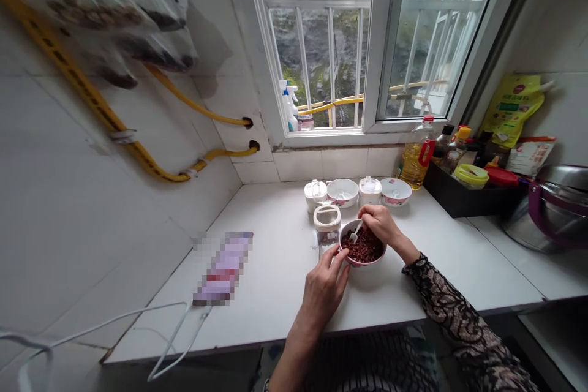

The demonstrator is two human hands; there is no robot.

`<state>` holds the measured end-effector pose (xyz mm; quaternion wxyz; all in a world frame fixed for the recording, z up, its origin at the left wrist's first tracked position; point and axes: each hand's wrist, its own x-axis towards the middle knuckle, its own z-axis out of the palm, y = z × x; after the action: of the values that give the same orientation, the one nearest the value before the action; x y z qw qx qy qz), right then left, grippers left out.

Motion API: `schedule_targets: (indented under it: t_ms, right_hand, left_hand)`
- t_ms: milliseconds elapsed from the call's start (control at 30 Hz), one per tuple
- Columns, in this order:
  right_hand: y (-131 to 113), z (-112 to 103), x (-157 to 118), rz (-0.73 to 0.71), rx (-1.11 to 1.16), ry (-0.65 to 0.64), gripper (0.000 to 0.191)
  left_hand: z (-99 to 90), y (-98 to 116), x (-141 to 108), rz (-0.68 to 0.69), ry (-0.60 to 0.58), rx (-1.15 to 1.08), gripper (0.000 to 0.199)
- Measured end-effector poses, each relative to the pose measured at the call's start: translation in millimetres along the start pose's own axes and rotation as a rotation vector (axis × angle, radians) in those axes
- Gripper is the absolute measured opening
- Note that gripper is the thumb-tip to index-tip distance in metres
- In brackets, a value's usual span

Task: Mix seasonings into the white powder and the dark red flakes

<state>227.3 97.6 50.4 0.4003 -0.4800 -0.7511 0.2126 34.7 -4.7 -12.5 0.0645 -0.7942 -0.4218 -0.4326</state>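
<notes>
There are two hands, one white utensil, three bowls and three lidded containers. There are also one large oil bottle, one black box, one metal pot and two packaging pouches.

I see daylight coming through a barred window above a white counter. To my left, a yellow pipe runs along the white tiled wall.
</notes>
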Motion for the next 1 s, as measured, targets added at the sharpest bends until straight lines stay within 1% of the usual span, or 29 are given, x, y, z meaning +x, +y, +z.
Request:
schedule_targets:
  t_ms: [100, 200, 267, 300, 433, 500, 667, 800, 900, 1000]
  right_hand:
    - [6.7, -6.5, 4.2, 0.168, 0.193, 0.046, 0.018]
    - [10.6, -10.5, 7.3, 0.254, 0.326, 0.056, 0.016]
    - [9.6, -10.0, 7.3, 0.250, 0.337, 0.053, 0.016]
    - [8.0, -9.0, 6.7, 0.222, 0.311, 0.053, 0.017]
    - [-1.9, -2.8, 2.0, 0.007, 0.097, 0.028, 0.017]
    - [-5.1, -1.1, 0.1, -0.037, 0.060, -0.017, 0.018]
    - [-3.5, -3.1, -1.3, 0.082, 0.174, -0.107, 0.019]
    - [-2.7, -2.6, -1.7, 0.079, 0.168, -0.136, 0.018]
    - [-3.6, -0.6, -2.0, 0.105, 0.199, -0.126, 0.019]
    - [-2.9, -1.4, -0.6, 0.183, 0.249, -0.077, 0.018]
  left_hand:
    - [0.1, -0.5, -0.3, 0.003, -0.006, -0.001, 0.030]
    - [0.0, -1.0, -0.6, 0.006, -0.005, -0.001, 0.031]
    - [-0.1, -1.1, -0.6, 0.007, -0.002, -0.002, 0.031]
    - [-0.1, -1.2, -0.6, 0.008, 0.000, -0.003, 0.032]
    - [-0.4, -0.8, -0.2, 0.009, -0.002, -0.009, 0.031]
    - [-0.8, -0.4, 0.1, 0.004, -0.007, -0.015, 0.031]
    - [-0.7, 0.0, -0.3, -0.006, -0.010, -0.019, 0.033]
    - [0.3, -0.7, -0.9, -0.008, -0.008, -0.017, 0.033]
    - [0.6, -0.5, -0.6, -0.007, 0.001, -0.012, 0.032]
    - [0.5, -0.2, -0.1, 0.000, 0.006, -0.010, 0.031]
